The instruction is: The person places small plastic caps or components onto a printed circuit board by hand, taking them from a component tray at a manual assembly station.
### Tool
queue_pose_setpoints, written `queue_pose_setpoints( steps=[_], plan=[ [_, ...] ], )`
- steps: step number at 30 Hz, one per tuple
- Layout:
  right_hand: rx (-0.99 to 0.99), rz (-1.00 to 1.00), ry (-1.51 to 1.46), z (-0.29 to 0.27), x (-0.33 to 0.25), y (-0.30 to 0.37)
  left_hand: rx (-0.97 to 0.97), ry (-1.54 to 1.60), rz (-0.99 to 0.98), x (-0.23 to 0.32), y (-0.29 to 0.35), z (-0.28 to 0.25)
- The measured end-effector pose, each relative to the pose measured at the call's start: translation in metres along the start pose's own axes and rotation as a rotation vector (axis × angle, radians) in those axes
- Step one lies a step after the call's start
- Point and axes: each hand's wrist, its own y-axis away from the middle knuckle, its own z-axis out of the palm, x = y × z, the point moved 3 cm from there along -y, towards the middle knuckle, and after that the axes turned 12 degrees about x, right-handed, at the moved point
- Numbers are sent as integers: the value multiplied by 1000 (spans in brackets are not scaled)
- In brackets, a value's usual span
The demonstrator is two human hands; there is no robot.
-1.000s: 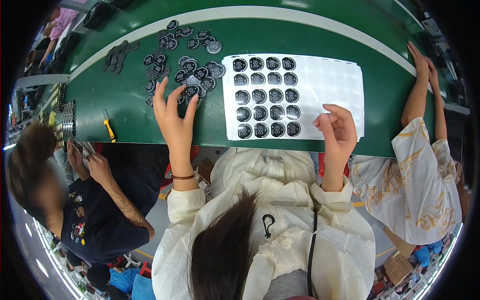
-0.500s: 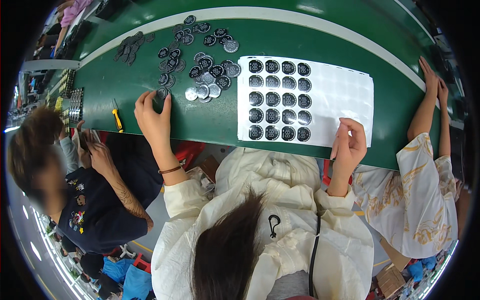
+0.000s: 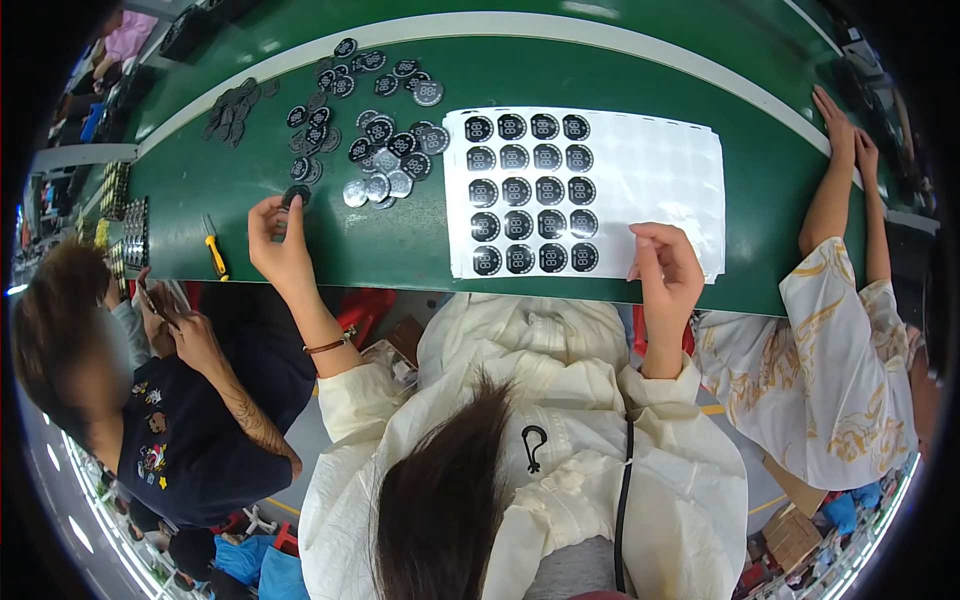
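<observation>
Between the thumb and fingertips of my left hand (image 3: pixel 280 238) is a round black disc (image 3: pixel 295 196) held near the table's front side. Just beyond it lies a loose spread of similar black discs (image 3: pixel 378 130) with pale display-like markings, a few showing shiny silver faces. My right hand (image 3: pixel 668 266) hovers over the right part of a white sheet (image 3: pixel 650 180), fingers curled and thumb against the index finger; whatever they pinch, if anything, is too small to see. Rows of black printed round stickers (image 3: pixel 516 191) fill the sheet's left half, while its right half shows only faint circle outlines.
A yellow-handled screwdriver (image 3: pixel 216 257) lies left of my left hand. Farther left are a dark disc pile (image 3: pixel 232 110) and trays of small parts (image 3: pixel 135 235). One person sits at my left; another at my right rests both hands on the green table (image 3: pixel 620 85).
The view has shifted, so the scene sits farther left. My left hand has drawn a disc slightly toward me from the spread. My right hand has moved a little left over the sheet.
</observation>
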Motion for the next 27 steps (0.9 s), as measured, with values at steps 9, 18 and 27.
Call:
queue_pose_setpoints(
  steps=[9,18,27],
  plan=[
    [-52,79,-186,17,-19,10,-158,453,394,90,53,19],
    [-398,397,-404,51,-33,13,-472,758,492,149,107,31],
    [-335,378,-402,50,-25,10,-559,889,-41,154,112,40]
  ],
)
